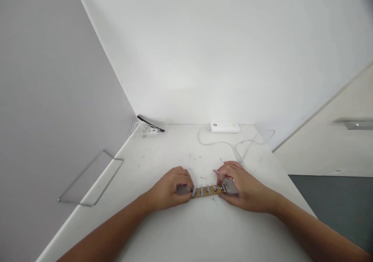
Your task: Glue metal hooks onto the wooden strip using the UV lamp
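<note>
A narrow tan strip (198,193) with several small grey pieces set across it lies level just above or on the white tabletop, between my two hands. Its left end is pinched between the thumb and fingers of my left hand (175,187). At the right end, my right hand (244,186) has its thumb and fingers closed around the strip. A thin pinkish stick (215,171) with a shiny tip also passes through the fingers of my right hand. Small round shiny bits show near the strip's right end. The fingers cover both ends, and the grey pieces' exact kind is unclear.
At the back of the white table (163,153) lies a white box-shaped device (225,127), near a loose white cable (217,142). A clear tray (161,126) holds a black strip in the back left corner. A bent wire frame (94,206) juts over the left edge.
</note>
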